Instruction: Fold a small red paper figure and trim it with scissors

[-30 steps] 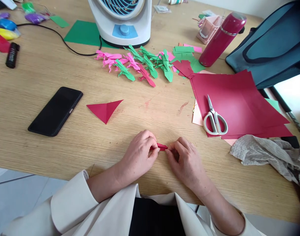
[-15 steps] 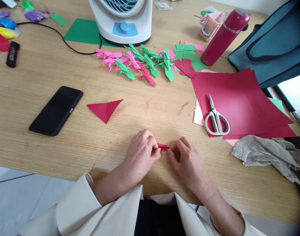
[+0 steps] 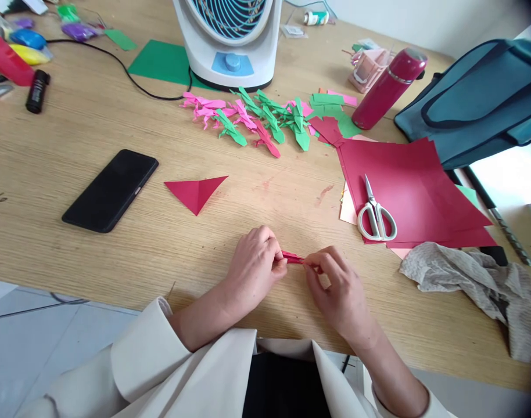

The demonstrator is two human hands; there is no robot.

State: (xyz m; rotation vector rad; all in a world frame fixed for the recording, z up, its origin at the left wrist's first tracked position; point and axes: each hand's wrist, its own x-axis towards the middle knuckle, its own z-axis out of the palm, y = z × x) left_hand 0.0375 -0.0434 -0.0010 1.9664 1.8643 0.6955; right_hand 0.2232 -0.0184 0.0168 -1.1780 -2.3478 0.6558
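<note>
Pinching tight, the left hand (image 3: 257, 258) and right hand (image 3: 340, 289) held opposite ends of a narrow folded red paper (image 3: 293, 257) near the front of the table (image 3: 200, 261), seemingly partway done! Beyond, a creased red triangle (image 3: 197, 193) lay apparently needing more folds; farther off, pink, green and red paper figures (image 3: 244, 117) looked finished.

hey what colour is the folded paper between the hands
The folded paper is red; it shows best in the head view.

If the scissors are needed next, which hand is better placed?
Probably the right hand: it is nearer the scissors, which lie on its side, though it and the left hand pinch the folded red paper.
</note>
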